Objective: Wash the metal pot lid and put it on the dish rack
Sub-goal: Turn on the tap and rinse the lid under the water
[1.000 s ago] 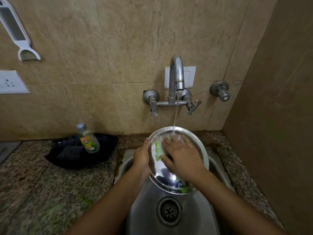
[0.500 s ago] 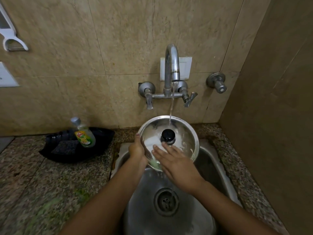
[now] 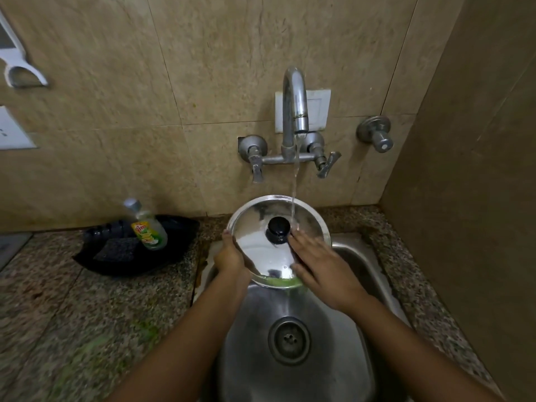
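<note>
The round metal pot lid [image 3: 255,233] with a black knob [image 3: 278,229] is held tilted over the steel sink [image 3: 290,369], knob side facing me. Water from the tap [image 3: 294,108] falls on the lid just right of the knob. My left hand [image 3: 230,256] grips the lid's left rim. My right hand [image 3: 322,266] lies flat on the lid's lower right, fingers spread beside the knob. Something green [image 3: 285,282] shows under the lid's lower rim. No dish rack is in view.
A black tray [image 3: 174,250] on the granite counter [image 3: 72,314] left of the sink holds a dish soap bottle [image 3: 146,226] and a dark scrub pad [image 3: 116,248]. A wall tap valve [image 3: 375,136] sits right of the faucet. A tiled side wall closes the right.
One second ago the lid's underside faced me with my right hand rubbing it. It has since been turned knob side up, and my right hand now rubs beside the knob.
</note>
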`<state>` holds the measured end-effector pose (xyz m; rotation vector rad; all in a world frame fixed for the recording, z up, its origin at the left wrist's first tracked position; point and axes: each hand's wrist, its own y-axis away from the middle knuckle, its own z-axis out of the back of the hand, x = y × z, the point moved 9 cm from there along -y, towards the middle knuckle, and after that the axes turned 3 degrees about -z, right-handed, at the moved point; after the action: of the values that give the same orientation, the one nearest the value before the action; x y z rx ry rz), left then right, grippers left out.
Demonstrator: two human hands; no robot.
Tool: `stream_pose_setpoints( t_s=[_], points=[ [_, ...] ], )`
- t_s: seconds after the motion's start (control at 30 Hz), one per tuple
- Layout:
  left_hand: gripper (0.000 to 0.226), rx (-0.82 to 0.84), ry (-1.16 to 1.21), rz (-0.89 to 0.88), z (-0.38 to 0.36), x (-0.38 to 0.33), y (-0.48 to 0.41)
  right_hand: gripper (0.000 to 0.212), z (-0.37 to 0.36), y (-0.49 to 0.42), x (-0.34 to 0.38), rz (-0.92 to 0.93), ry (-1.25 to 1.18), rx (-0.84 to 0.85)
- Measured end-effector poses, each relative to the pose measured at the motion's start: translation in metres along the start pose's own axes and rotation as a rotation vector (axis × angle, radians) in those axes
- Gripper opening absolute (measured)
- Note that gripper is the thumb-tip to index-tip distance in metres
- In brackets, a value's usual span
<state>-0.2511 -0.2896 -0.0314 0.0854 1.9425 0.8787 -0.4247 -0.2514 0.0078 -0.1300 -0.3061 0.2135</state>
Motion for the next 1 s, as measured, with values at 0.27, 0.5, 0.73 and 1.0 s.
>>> stream_pose_setpoints(
  t_s=[0.27,0.5,0.73,1.0],
  points=[
    [0.05,0.049,0.016,0.082,-0.013,0.022,0.003,0.05,-0.019,0.011,0.048,0.3,0.097,-0.024],
    [0.049,0.054,0.031,0.055,-0.022,0.018,0.003,0.045,0.014,0.011,0.009,0.129,-0.203,-0.191],
    [0.049,0.026,-0.089,-0.014,-0.029,0.019,0.01,0.053,0.022,-0.041,-0.01,-0.141,0.037,-0.156],
    [0.038,0.068,-0.272,-0.317,-0.045,-0.008,0.019,0.037,0.04,-0.088,-0.048,-0.655,-0.245,-0.113]
  ],
)
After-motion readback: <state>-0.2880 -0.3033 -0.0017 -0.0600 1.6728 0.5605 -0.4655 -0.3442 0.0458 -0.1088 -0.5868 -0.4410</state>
